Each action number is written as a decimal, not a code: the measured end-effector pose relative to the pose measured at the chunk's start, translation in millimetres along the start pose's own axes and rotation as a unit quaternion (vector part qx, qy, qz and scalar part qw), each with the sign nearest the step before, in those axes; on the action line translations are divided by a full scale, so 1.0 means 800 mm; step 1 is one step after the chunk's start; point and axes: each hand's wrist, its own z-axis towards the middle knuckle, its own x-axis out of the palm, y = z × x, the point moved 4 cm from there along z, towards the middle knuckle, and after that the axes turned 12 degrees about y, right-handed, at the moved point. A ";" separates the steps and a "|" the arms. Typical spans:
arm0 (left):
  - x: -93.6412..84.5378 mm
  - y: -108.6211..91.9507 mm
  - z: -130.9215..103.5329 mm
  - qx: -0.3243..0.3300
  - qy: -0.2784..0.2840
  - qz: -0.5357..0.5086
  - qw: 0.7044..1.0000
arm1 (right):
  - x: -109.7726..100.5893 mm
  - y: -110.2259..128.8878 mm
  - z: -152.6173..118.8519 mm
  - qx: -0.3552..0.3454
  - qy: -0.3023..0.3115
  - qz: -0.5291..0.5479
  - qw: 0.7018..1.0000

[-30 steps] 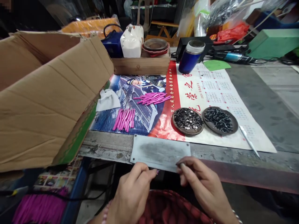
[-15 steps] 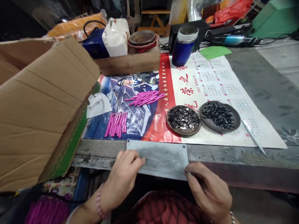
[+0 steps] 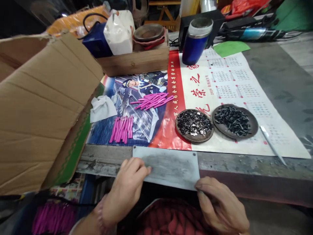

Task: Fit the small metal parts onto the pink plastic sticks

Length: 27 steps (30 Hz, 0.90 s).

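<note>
1. Left hand (image 3: 127, 189) rested at the near edge of the worktop (image 3: 269, 163), fingers curled narrow, fingertips pressed on the left end of a flat grey rectangular metal plate (image 3: 168, 166). Whether anything sat between the fingers could not be told.
2. Right hand (image 3: 220, 207) lay below the plate's near right corner, thumb tip touching that corner, fingers folded in; contents could not be told.
3. Plate lay along the near edge of the worktop, overhanging it slightly.
4. Just beyond the plate, on a printed paper calendar poster (image 3: 220, 85): a row of bent pink plastic strips (image 3: 122, 129) and, farther back, a loose pile of straight pink sticks (image 3: 153, 100).
5. Right of these: a round brown dish of small dark washers (image 3: 194, 125), just beside a round brown dish of small black screws (image 3: 234, 120).
6. A brown cardboard box flap (image 3: 46, 107) overhung the left edge.
</note>
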 end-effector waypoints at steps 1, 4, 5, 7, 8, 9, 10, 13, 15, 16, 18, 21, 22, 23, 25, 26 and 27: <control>0.005 -0.008 0.008 0.004 0.001 0.002 1.000 | 0.002 0.001 -0.001 0.006 0.000 0.004 1.000; 0.013 -0.031 0.027 0.039 -0.045 -0.003 0.998 | 0.009 0.006 -0.004 0.033 0.003 0.058 0.998; 0.015 -0.036 0.029 0.046 -0.066 -0.008 0.997 | 0.012 0.010 -0.004 0.043 0.002 0.081 0.996; 0.017 -0.042 0.026 0.044 -0.112 -0.031 0.992 | 0.020 0.020 -0.005 0.059 0.012 0.123 0.991; 0.018 -0.043 0.020 0.038 -0.131 -0.049 0.989 | 0.025 0.025 -0.004 0.065 0.027 0.143 0.987; 0.018 -0.044 0.014 0.032 -0.152 -0.068 0.986 | 0.032 0.030 -0.003 0.073 0.049 0.165 0.982; 0.018 -0.045 0.006 0.026 -0.173 -0.085 0.981 | 0.038 0.034 -0.002 0.082 0.074 0.188 0.976; 0.015 -0.052 -0.015 0.018 -0.225 -0.095 0.969 | 0.054 0.044 0.007 0.114 0.127 0.247 0.954; 0.015 -0.058 -0.024 0.011 -0.247 -0.085 0.965 | 0.058 0.050 0.016 0.124 0.139 0.276 0.943; 0.015 -0.060 -0.028 0.004 -0.253 -0.082 0.964 | 0.059 0.053 0.020 0.129 0.143 0.288 0.938; 0.018 -0.062 -0.032 -0.012 -0.260 -0.077 0.962 | 0.061 0.057 0.027 0.147 0.154 0.313 0.926; 0.024 -0.063 -0.034 -0.026 -0.262 -0.078 0.962 | 0.067 0.060 0.030 0.176 0.166 0.346 0.907; 0.026 -0.063 -0.034 -0.028 -0.260 -0.083 0.962 | 0.069 0.060 0.029 0.180 0.164 0.356 0.902; 0.027 -0.063 -0.034 -0.027 -0.259 -0.089 0.961 | 0.071 0.061 0.029 0.181 0.158 0.366 0.899; 0.027 -0.063 -0.033 -0.019 -0.256 -0.118 0.959 | 0.073 0.060 0.028 0.182 0.143 0.382 0.895; 0.026 -0.062 -0.032 -0.016 -0.254 -0.146 0.956 | 0.073 0.060 0.028 0.183 0.138 0.386 0.894; 0.025 -0.061 -0.030 -0.014 -0.245 -0.186 0.951 | 0.073 0.060 0.030 0.179 0.136 0.386 0.895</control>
